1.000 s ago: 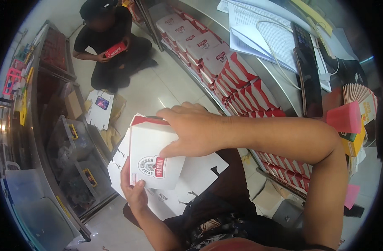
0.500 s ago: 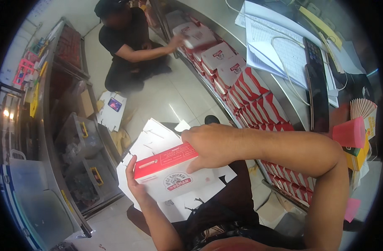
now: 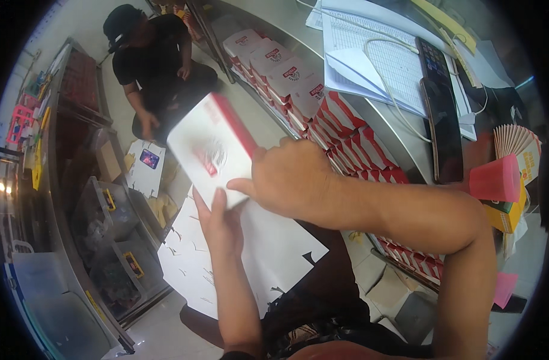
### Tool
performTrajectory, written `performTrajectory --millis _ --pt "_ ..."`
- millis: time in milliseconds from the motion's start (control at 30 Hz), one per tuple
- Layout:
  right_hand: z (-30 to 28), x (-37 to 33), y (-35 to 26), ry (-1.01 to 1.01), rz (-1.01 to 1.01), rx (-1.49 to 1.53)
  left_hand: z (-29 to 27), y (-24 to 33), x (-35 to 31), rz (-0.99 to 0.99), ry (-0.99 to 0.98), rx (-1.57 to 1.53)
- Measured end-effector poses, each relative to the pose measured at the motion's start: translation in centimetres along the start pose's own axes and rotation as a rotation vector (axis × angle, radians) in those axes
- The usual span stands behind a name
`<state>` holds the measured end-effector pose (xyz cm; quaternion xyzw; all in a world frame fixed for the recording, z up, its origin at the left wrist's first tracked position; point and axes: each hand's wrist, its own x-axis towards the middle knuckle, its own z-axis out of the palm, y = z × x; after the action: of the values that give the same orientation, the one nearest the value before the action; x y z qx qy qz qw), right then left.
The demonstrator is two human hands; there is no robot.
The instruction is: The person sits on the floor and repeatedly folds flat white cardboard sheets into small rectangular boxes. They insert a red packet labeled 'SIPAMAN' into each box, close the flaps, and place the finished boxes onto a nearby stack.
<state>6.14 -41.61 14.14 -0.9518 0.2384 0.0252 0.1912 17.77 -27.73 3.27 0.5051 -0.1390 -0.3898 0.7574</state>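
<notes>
A: Change against the frame half a second back?

B: The red-and-white carton (image 3: 209, 151) sat low at centre-left then, its red side facing up. Now it is raised to upper centre-left, tilted, red edge along its upper right, motion-blurred. The seated person (image 3: 156, 63) at upper left had reached toward the shelf cartons; that person's arm now hangs down toward the floor.

A: Hand poses?

B: Left hand (image 3: 220, 223) comes up from the lower centre, forearm near vertical, fingers extended against the carton's lower edge, supporting it from beneath. Right hand (image 3: 286, 180) enters from the right, elbow bent sharply at lower right, palm down, thumb and fingers clamped on the carton's lower right corner. Both hands grip the carton.

A: Surroundings?

B: Flat white carton blanks (image 3: 250, 258) lie on the lap below the hands. A row of folded cartons (image 3: 298, 81) fills the shelf at upper centre. A pink cup (image 3: 495, 178) stands at right, a black phone (image 3: 443, 129) on the counter.
</notes>
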Motion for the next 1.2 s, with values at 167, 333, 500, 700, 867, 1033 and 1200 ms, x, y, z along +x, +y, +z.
performTrajectory --millis 167,333,500,700,867,1033,1200 --pt "1.5 -1.6 -2.0 -0.152 -0.213 -0.019 2.7 -1.4 10.2 -0.029 0.044 0.184" --pt "3.1 -2.5 -1.3 -0.393 -0.232 0.013 8.4 -10.9 23.5 -0.003 -0.222 0.419" --pt "2.8 -2.0 -1.0 -0.384 -0.09 -0.061 9.7 -21.2 32.1 -0.026 -0.341 0.462" --pt "2.3 -2.1 -1.2 -0.461 -0.115 -0.141 11.0 -26.6 35.6 0.106 -0.512 0.757" --pt "2.0 -1.8 -0.8 -0.494 -0.144 -0.159 13.1 -24.6 33.9 0.263 -0.468 1.179" --pt "1.5 -1.4 -0.9 -0.587 -0.191 -0.173 13.4 -24.8 31.8 0.511 -0.382 1.243" --pt "2.1 -1.6 -1.0 -0.57 -0.13 -0.161 11.7 -26.5 31.8 0.308 -0.282 0.653"
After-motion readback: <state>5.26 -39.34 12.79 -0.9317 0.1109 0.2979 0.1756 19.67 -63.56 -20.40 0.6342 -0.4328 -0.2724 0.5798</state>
